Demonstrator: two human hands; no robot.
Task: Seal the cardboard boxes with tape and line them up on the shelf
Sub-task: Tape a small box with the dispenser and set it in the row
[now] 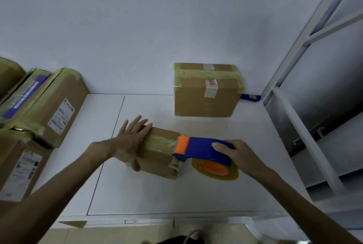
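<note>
The left hand (131, 141) lies flat with its fingers spread over the left end of the small cardboard box (159, 163). Its grip is wide and closes round nothing. It hides that end of the box, and the thumb on the front face is blurred. The right hand (235, 155) has its grip wrapped round the handle of the blue tape dispenser (204, 150), and covers the rear of it. The dispenser's orange nose rests on the right end of the box top, where a strip of yellowish tape runs along the lid toward the left hand. The tape is wrinkled where it folds down over the right end. The tape roll (216, 171) hangs under the dispenser, just off the box's right end, its upper part hidden by the blue body.

The small box sits near the middle of the white shelf (157, 194). A larger taped box (204, 94) stands at the back against the wall, well apart from the small one. The red print on its label is too small to read. A blue object (250, 97) sticks out from behind its right side, mostly hidden. At the left, stacked boxes (49, 106) with printed labels are cut off by the frame edge. Grey metal uprights (306, 33) rise at the right. A scrap of tape (73, 223) clings to the shelf's front edge.
</note>
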